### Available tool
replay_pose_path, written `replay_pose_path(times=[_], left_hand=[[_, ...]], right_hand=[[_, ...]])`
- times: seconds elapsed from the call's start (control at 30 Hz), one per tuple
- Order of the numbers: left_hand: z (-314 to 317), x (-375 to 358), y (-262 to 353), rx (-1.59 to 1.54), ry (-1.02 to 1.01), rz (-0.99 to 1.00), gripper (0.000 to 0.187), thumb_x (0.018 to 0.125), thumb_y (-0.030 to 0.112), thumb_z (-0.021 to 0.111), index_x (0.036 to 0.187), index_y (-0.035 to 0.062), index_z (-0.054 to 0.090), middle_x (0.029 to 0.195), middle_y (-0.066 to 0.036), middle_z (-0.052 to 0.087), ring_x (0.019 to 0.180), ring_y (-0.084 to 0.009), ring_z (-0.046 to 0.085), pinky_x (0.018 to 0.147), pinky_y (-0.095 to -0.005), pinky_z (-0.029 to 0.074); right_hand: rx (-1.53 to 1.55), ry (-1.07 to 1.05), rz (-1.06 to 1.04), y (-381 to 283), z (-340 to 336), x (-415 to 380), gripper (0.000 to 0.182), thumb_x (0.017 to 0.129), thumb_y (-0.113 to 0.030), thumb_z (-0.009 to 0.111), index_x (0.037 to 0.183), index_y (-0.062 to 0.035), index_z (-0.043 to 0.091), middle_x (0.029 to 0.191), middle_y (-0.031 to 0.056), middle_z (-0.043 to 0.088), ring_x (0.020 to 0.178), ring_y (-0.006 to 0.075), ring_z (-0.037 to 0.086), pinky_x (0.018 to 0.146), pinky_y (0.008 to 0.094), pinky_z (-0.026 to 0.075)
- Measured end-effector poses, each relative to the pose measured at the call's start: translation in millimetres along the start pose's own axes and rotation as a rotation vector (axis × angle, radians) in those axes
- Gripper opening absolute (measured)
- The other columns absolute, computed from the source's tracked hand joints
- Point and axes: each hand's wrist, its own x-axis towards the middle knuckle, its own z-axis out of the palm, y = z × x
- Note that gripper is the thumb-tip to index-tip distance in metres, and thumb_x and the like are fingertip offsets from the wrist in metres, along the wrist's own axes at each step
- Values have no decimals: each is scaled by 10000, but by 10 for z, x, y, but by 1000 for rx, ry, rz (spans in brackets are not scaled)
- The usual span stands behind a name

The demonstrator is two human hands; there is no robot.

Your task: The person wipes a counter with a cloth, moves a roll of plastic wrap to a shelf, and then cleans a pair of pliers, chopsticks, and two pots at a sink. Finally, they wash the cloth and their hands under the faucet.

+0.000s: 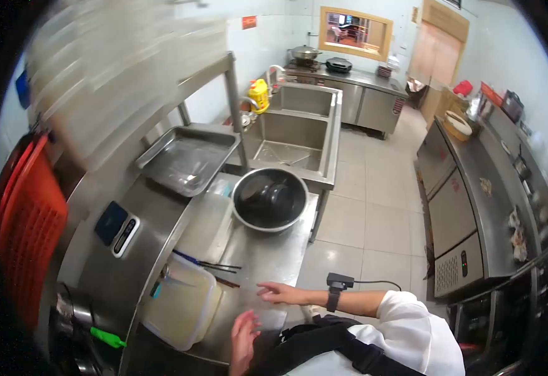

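My right hand (279,292) hovers flat over the steel counter (268,254), fingers apart and empty, with a black device strapped at the wrist. My left hand (244,338) is lower down at the counter's near edge, also open and empty. Just left of both hands lies a translucent plastic container (180,304). Dark chopsticks (214,266) lie beside it, a little beyond my right hand. Farther along the counter stands a large metal bowl (269,199) with a dark utensil inside.
A steel tray (186,156) rests tilted on the shelf frame beyond the bowl, with a double sink (289,135) behind. A red crate (26,225) stands at the far left. Steel cabinets (462,219) line the right side across a tiled floor (368,207).
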Motion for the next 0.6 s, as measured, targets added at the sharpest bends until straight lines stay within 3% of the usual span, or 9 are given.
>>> replay_pose_path(times=[0.1,0.17,0.23,0.3,0.37,0.4,0.47,0.53,0.6], left_hand=[[707,140,206,104,-375,-50,281,873,177,419,1128,65,458,1040,-82,544,823,-137,539,678,-249,440],[1138,255,172,183,-706,-233,301,874,179,422,1144,47,444,1078,-107,531,852,-135,535,687,-249,442],[1331,623,-159,243,-760,-268,304,870,168,418,1147,46,443,1070,-105,530,878,-139,530,694,-243,434],[1485,1027,-475,740,-415,288,330,847,192,455,1147,56,436,1107,-77,516,897,-172,532,689,-264,426],[2061,1039,-536,800,-182,-10,306,842,119,426,1138,46,440,1066,-92,522,931,-161,525,730,-245,418],[2257,1106,-642,546,-257,-132,313,828,90,451,1137,44,436,1074,-89,525,900,-168,541,710,-254,437],[2934,1116,-823,625,-461,-203,319,821,67,452,1138,43,434,1084,-88,524,901,-173,547,708,-263,446],[3597,1111,-1117,685,-780,-270,338,790,-21,446,1122,36,447,1114,-94,515,974,-200,541,661,-254,477],[4230,1150,-1429,728,-931,-212,366,759,-70,409,1108,28,457,1104,-96,520,1001,-211,531,648,-252,490]], right_hand=[[466,-94,182,61,-218,-351,581,885,-470,317,1320,-89,258,1288,117,355,1144,202,378,922,304,325],[550,-123,125,61,-430,-543,600,881,-514,239,1301,-90,300,1286,97,369,1176,196,346,954,337,286],[730,-360,-23,-87,-806,-835,587,886,-496,256,1303,-85,297,1298,72,360,1187,186,333,959,343,283],[211,70,-148,-94,-1405,-1177,498,894,-435,321,1240,-87,405,1240,60,432,1116,167,413,928,313,320],[-233,425,-256,48,-2075,-1616,358,862,-304,471,1116,-54,506,1057,67,553,1006,159,492,858,281,386],[-247,432,-132,16,-2393,-1952,347,863,-289,467,1099,-38,510,1031,74,563,988,162,500,858,290,390],[-230,454,-21,113,-2729,-2463,337,865,-275,463,1083,-22,513,1006,82,573,970,164,509,858,299,394],[-107,614,-384,254,-2915,-2953,327,867,-266,452,1063,-12,518,1011,88,568,960,164,515,847,303,399],[-141,681,-372,454,-3072,-3254,334,874,-277,432,1063,-15,516,1017,91,565,957,166,521,840,308,402]])
